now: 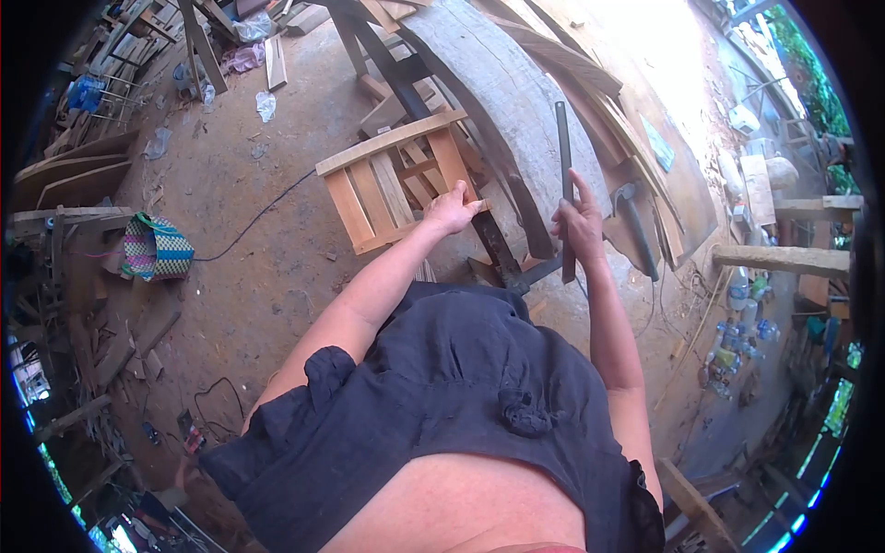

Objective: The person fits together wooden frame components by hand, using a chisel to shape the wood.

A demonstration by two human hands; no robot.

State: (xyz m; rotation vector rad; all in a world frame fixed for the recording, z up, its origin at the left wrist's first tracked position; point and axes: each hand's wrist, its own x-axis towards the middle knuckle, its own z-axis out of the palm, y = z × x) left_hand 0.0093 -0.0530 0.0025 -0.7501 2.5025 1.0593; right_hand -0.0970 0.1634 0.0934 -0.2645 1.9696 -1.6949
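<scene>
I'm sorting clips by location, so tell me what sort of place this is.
Probably a woodworking shop: a slatted wooden frame, a pile of long boards and what looks like a hammer are all in view.

Slab (498,92) at twelve o'clock, slatted frame (386,184) at eleven, bar (565,147) at one.
Your left hand (449,210) is at the frame's near right corner, left of the slab; your right hand (582,223) has the bar over the slab's near end. At your two o'clock is a hammer (636,226), right of the bar; bottles (735,346) cluster at three. At ten sits a basket (157,249), a cord (263,210) running between it and the frame.
</scene>
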